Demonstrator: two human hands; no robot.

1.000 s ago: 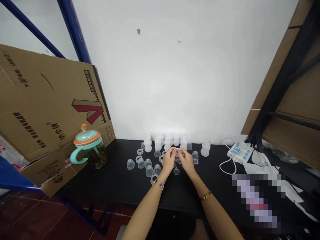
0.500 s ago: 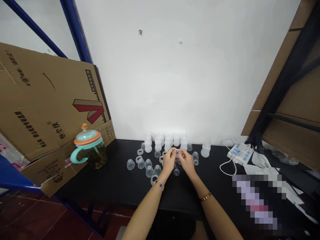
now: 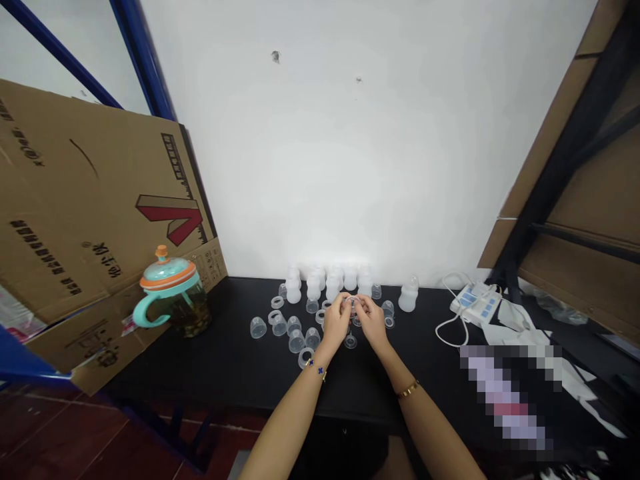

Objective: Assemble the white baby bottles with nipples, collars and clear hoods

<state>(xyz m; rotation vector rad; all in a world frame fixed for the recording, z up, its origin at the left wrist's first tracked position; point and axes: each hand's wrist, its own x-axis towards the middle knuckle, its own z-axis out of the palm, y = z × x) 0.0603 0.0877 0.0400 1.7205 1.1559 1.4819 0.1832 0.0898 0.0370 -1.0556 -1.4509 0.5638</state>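
My left hand (image 3: 337, 321) and my right hand (image 3: 371, 321) meet over the black table, both pinching a whitish bottle collar ring (image 3: 353, 299) between the fingertips. Whether a nipple sits inside it is too small to tell. Just below my fingers a clear silicone nipple (image 3: 351, 341) lies on the table. Behind my hands stand several frosted baby bottles (image 3: 313, 285), with one more bottle (image 3: 409, 295) apart to the right. Clear domed caps (image 3: 297, 341) and collar rings (image 3: 277, 303) lie scattered left of my hands. Another cap (image 3: 387, 309) is on the right.
A teal-lidded glass jug (image 3: 173, 293) stands at the left, against a large cardboard box (image 3: 100, 193). To the right lie a white power strip (image 3: 477, 303) with a cable and some paper scraps (image 3: 525, 333). A white wall (image 3: 320, 167) rises behind the black table (image 3: 210, 373).
My view has shifted slightly, so everything sits a little further left and up. Both hands keep hold of the ring, with the fingers only slightly changed.
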